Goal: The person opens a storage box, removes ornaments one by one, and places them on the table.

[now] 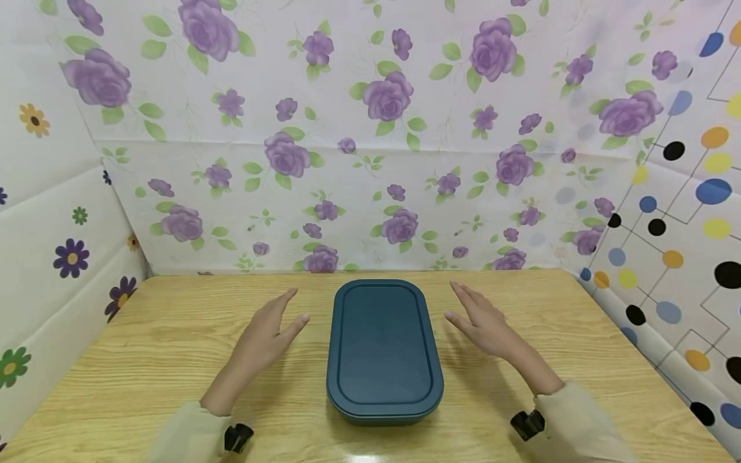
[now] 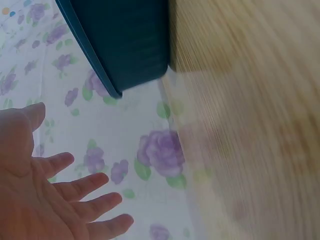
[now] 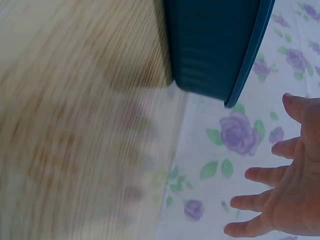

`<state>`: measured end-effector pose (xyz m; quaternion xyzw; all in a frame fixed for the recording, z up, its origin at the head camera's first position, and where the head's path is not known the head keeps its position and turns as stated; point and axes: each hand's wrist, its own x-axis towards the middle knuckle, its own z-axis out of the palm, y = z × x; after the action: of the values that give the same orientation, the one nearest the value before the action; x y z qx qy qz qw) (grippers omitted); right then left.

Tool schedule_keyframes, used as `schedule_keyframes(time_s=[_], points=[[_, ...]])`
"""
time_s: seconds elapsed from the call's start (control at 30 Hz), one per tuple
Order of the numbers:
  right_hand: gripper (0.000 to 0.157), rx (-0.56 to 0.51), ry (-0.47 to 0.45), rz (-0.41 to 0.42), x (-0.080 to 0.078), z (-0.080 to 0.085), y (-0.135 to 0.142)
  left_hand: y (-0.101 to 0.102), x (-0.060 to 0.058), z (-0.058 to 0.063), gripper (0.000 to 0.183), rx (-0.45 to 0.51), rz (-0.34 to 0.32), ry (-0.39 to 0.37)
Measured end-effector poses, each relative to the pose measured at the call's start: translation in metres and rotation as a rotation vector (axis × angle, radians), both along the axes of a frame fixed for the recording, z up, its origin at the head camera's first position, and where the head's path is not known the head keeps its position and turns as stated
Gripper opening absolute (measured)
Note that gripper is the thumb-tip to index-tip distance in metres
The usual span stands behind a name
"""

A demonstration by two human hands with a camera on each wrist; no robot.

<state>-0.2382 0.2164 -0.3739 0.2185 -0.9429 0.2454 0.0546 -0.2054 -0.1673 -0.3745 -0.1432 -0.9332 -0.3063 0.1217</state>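
A dark teal rectangular box (image 1: 384,347) with a rounded, rimmed lid lies lengthwise on the wooden table, its lid on. To its left, my left hand (image 1: 267,331) is held apart from it, fingers extended and thumb spread. On the other side my right hand (image 1: 482,321) mirrors this pose, also apart from the box. Both palms face inward and hold nothing. The left wrist view shows the box's side wall (image 2: 122,42) beyond the spread fingers (image 2: 92,205). In the right wrist view the opposite wall (image 3: 212,47) appears, with the fingers (image 3: 257,202) straight.
The wood-grain table (image 1: 191,321) ends at a back wall of white cloth (image 1: 347,193) with purple roses. Flower-print cloth (image 1: 46,212) borders the left side, dotted cloth (image 1: 683,212) the right. Each wrist carries a small black device (image 1: 237,437) near the sleeve.
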Motion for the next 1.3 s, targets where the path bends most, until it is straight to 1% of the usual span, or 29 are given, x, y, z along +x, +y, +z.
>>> schedule_keyframes(time_s=[0.13, 0.23, 0.4, 0.6, 0.67, 0.73, 0.8, 0.87, 1.0, 1.2, 1.3], points=[[0.065, -0.096, -0.041, 0.085, -0.001, -0.001, -0.009, 0.009, -0.002, -0.001, 0.063, 0.133, -0.036, -0.073], [0.066, -0.154, -0.090, 0.123, -0.001, -0.002, -0.015, 0.016, -0.002, -0.001, 0.061, 0.214, -0.051, -0.137], [0.065, -0.219, -0.179, 0.144, 0.001, -0.004, -0.022, 0.026, -0.001, 0.000, 0.055, 0.355, -0.063, -0.262], [0.064, -0.279, -0.331, 0.156, 0.005, -0.005, -0.029, 0.037, 0.001, -0.001, 0.054, 0.547, -0.095, -0.444], [0.066, -0.303, -0.371, 0.165, 0.007, -0.004, -0.031, 0.039, 0.001, -0.002, 0.056, 0.590, -0.101, -0.493], [0.069, -0.315, -0.395, 0.169, 0.009, -0.003, -0.031, 0.042, 0.002, -0.002, 0.057, 0.610, -0.102, -0.517], [0.071, -0.326, -0.411, 0.165, 0.010, -0.002, -0.032, 0.044, 0.002, -0.004, 0.058, 0.610, -0.097, -0.523], [0.075, -0.338, -0.427, 0.155, 0.010, -0.003, -0.033, 0.046, 0.002, -0.005, 0.058, 0.597, -0.076, -0.516], [0.078, -0.360, -0.437, 0.132, 0.009, -0.007, -0.034, 0.049, 0.001, -0.010, 0.056, 0.538, -0.042, -0.459], [0.070, -0.382, -0.373, 0.079, 0.008, -0.008, -0.039, 0.050, -0.004, -0.014, 0.052, 0.409, -0.028, -0.340], [0.066, -0.401, -0.351, 0.054, 0.006, -0.008, -0.041, 0.051, -0.008, -0.014, 0.052, 0.384, -0.030, -0.311]])
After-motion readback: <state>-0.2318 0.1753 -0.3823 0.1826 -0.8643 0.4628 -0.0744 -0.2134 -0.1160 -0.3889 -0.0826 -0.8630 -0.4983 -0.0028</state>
